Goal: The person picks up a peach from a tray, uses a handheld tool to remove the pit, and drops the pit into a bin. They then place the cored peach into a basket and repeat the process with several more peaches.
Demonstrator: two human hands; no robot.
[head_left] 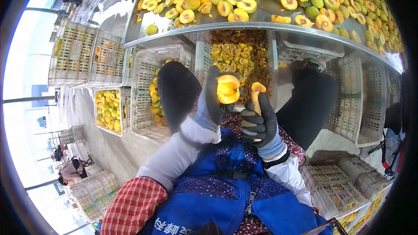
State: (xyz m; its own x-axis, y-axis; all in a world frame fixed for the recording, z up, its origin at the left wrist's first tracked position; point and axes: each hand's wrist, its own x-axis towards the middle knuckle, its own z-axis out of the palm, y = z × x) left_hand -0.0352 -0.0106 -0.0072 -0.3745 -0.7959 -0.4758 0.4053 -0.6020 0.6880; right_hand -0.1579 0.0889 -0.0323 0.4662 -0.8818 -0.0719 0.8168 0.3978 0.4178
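Observation:
My left hand [210,98], in a dark grey glove, is closed round a yellow peach [228,89] whose cut, hollowed side faces up. Just to its right, my right hand [260,124], gloved in black and grey, grips a slim tool with a tan handle [256,104]. An orange-brown lump [258,87] sits at the tool's upper end and hides its tip. Peach and tool are apart. Both hands are above my lap, in front of a crate of yellow-brown fruit scraps [235,56] standing between my knees.
Ahead is a metal table [174,31] heaped with halved and whole peaches [287,0]. Plastic crates stand at the left [138,104], under the table's right side [348,100], and at lower right [335,191]. A smaller crate [109,109] of yellow fruit rests on the floor.

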